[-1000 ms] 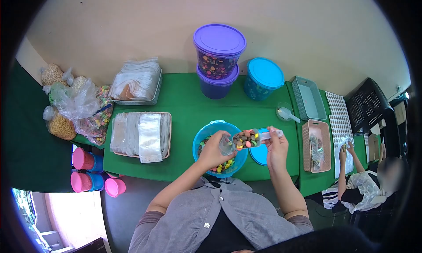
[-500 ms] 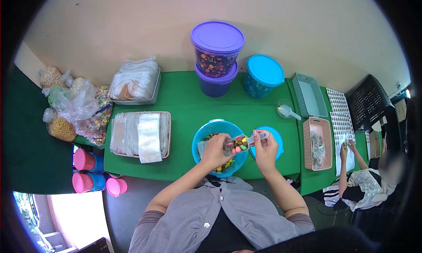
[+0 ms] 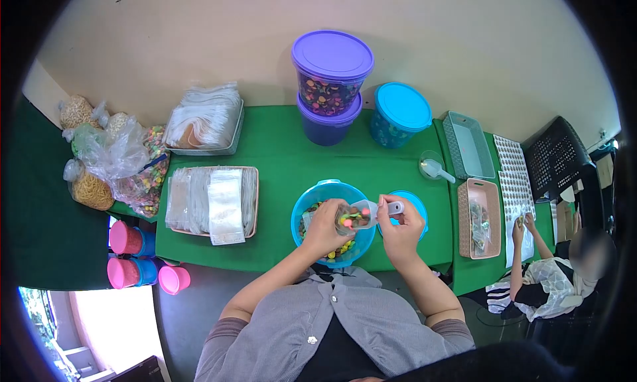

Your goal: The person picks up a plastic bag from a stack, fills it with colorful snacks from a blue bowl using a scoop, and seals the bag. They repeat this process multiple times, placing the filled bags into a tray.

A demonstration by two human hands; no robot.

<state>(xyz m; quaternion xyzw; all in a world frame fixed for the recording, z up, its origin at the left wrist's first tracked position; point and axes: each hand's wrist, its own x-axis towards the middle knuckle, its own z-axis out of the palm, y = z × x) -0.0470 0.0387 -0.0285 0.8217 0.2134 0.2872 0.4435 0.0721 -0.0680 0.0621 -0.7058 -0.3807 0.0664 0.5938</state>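
My left hand [image 3: 324, 230] is closed around a small clear plastic bag [image 3: 345, 224] over the blue tub. My right hand [image 3: 400, 229] grips the handle of a clear scoop [image 3: 366, 213], its mouth tipped into the bag's opening. Colourful candies [image 3: 357, 217] show at the scoop's mouth and inside the bag. Below, the blue tub [image 3: 302, 199] holds more colourful candies and what looks like a clear packet. A round blue lid [image 3: 418, 216] lies on the green cloth, partly behind my right hand.
Baskets of plastic bags [image 3: 253, 209] stand left. Purple tubs [image 3: 332, 126] and a lidded blue tub [image 3: 401, 110] are at the back. A small bowl with a scoop [image 3: 432, 168] sits near a pink basket [image 3: 488, 249]. A co-worker [image 3: 551, 276] handles something at right.
The scoop has tilted towards the bag, and candies have moved out of it into the bag. My right hand has turned slightly; my left hand keeps its hold.
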